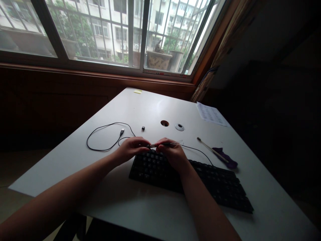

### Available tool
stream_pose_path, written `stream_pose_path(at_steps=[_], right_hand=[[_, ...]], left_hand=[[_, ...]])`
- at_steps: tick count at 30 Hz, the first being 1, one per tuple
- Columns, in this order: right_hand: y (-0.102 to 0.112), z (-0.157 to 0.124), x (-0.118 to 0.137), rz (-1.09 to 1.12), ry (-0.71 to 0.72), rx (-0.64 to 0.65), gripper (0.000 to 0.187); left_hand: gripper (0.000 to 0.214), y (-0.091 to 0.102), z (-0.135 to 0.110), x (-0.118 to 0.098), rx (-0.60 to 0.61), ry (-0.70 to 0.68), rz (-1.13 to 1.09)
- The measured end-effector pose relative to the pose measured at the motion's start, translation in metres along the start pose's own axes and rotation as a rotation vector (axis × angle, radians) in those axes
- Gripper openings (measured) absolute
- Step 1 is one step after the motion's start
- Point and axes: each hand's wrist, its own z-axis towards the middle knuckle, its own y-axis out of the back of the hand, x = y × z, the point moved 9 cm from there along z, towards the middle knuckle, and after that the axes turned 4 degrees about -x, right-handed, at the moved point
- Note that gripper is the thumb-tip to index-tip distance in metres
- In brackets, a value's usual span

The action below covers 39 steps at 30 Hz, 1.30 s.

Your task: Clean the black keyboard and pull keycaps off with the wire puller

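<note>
Above the top left part of a black keyboard [155, 167], my two hands meet. My left hand [134, 146] is closed, thumb and fingertips pinching a small dark piece with a pale, metallic-looking end, too small to name. My right hand [173, 154] is closed around a thin dark stick-like tool [167, 144], its inner end touching or nearly touching that piece. Fine clear or wire-like lines show at the tool's outer end; its exact kind is unclear. Both forearms cross the near tabletop, the right one covering part of the keyboard.
A black USB cable [100, 149] loops at left near a small black block [143, 128]. Behind are a round desk hole [165, 123] and grey cover [179, 127]. A thin brush [213, 150] lies across purple cloth [229, 162] at right. Paper [212, 114] lies at the far right.
</note>
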Motion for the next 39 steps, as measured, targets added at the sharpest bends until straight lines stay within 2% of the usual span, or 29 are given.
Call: stream_pose_path(at_steps=[4, 7, 10, 15, 18, 22, 24, 33, 39], right_hand=[[-0.002, 0.0, 0.001, 0.02, 0.003, 0.035, 0.012], [-0.002, 0.0, 0.0, 0.04, -0.02, 0.027, 0.014], [0.0, 0.0, -0.001, 0.079, -0.031, -0.005, 0.015], [0.001, 0.0, -0.004, 0.11, -0.047, -0.021, 0.015], [0.014, 0.002, -0.006, 0.122, -0.04, -0.148, 0.019], [0.041, 0.003, -0.006, 0.173, -0.008, -0.421, 0.026], [0.048, 0.002, -0.006, 0.185, -0.004, -0.497, 0.029], [0.057, 0.0, -0.005, 0.136, 0.037, -0.564, 0.029], [0.06, 0.0, -0.005, 0.133, 0.063, -0.581, 0.028]], left_hand=[[0.025, -0.001, -0.001, -0.002, 0.033, 0.001, -0.031], [0.025, -0.001, -0.002, 0.004, 0.013, 0.053, -0.089], [0.028, 0.001, -0.002, 0.016, -0.061, 0.134, -0.212], [0.033, 0.016, 0.0, 0.034, -0.271, 0.2, -0.499], [0.036, 0.02, 0.001, 0.039, -0.301, 0.249, -0.576], [0.042, 0.024, 0.001, 0.038, -0.329, 0.276, -0.554], [0.044, 0.026, 0.0, 0.037, -0.342, 0.277, -0.52], [0.049, 0.034, -0.001, 0.046, -0.374, 0.3, -0.501], [0.045, 0.029, 0.001, 0.044, -0.304, 0.26, -0.464]])
